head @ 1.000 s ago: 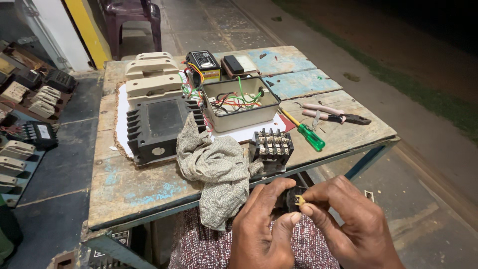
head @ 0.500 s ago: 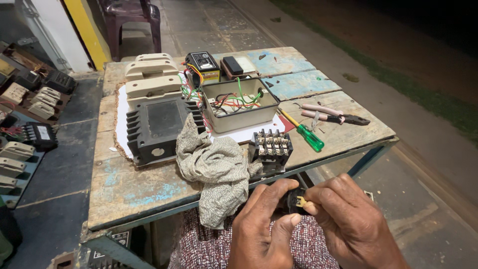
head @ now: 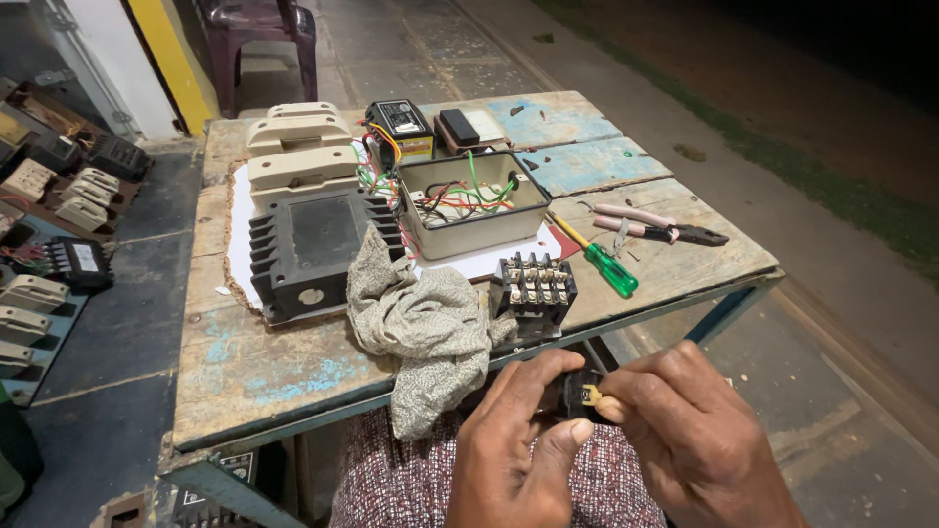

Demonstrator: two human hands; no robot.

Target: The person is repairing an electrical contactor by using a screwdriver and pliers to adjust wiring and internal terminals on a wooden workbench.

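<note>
Over my lap, below the table's front edge, my left hand (head: 514,440) and my right hand (head: 694,435) meet around a small black part with a brass terminal (head: 584,395). The left thumb and fingers hold its dark body. My right fingertips pinch the brass piece. Just above, at the table's edge, stands a black contactor block (head: 533,291) with rows of screw terminals. A crumpled grey cloth (head: 421,328) hangs over the edge beside it.
The worn wooden table (head: 254,376) carries a black finned housing (head: 318,249), beige covers (head: 293,147), an open beige box with coloured wires (head: 469,205), a green-handled screwdriver (head: 604,262) and pink-handled pliers (head: 650,225). More electrical parts (head: 59,235) lie at the left. A purple chair (head: 259,34) stands behind.
Both hands have stayed together on the small part, shifting slightly lower and to the right. The right fingers have worked along the brass piece. Nothing on the table moved.
</note>
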